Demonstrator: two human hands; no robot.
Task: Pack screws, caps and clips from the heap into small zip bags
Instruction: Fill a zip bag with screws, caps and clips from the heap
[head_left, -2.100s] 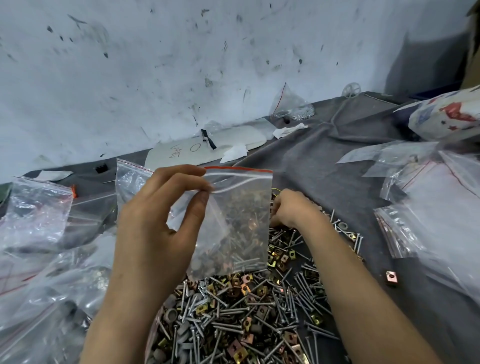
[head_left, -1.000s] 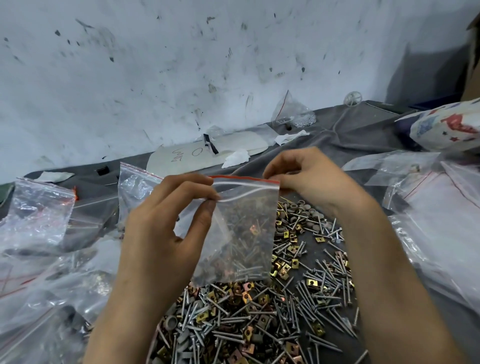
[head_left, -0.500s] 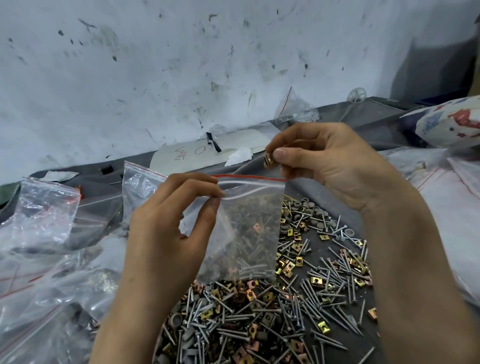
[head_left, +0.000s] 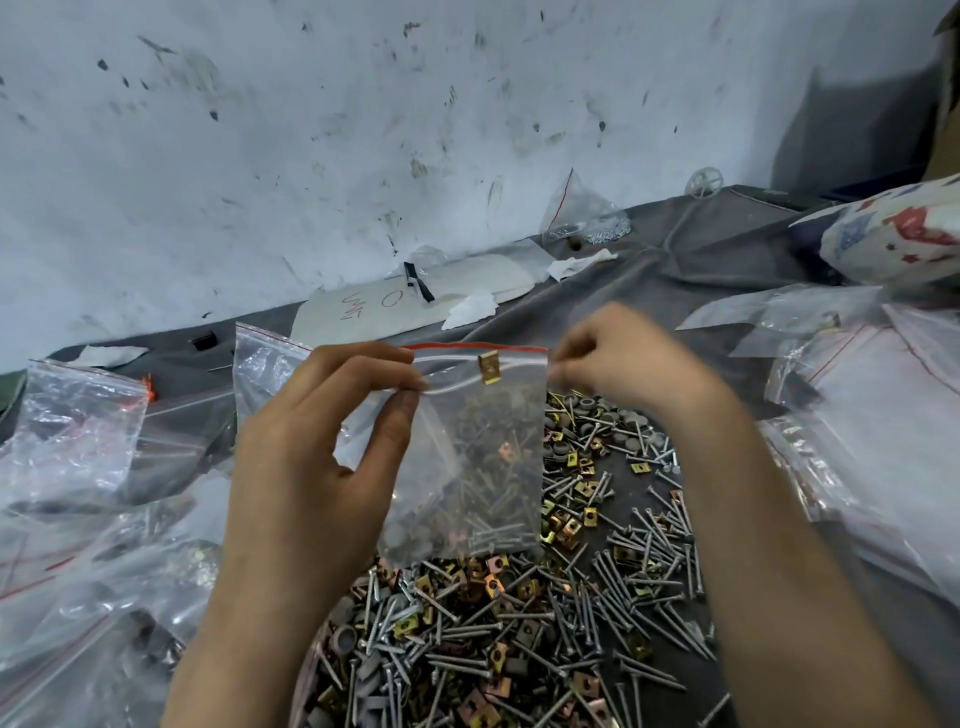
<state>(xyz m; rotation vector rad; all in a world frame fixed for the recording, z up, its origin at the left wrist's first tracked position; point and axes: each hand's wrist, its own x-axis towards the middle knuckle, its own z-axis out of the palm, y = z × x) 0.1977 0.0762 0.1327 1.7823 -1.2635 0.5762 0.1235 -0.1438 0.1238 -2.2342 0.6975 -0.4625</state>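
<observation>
My left hand pinches the top left of a clear zip bag with a red strip and holds it upright over the heap of screws, grey caps and gold clips. The bag holds several screws and clips. A gold clip sits right in the bag's open mouth, free of both hands. My right hand is blurred, with its fingers curled at the bag's top right corner. Whether it pinches the bag is unclear.
Clear zip bags lie piled at the left and right on the grey cloth. A white card and a bag of small parts lie by the stained wall. A patterned bundle sits far right.
My right hand rose from the heap with a gold clip and brought it over the bag's mouth. The clip has left its fingers and is in the mouth. The left hand stayed put.
</observation>
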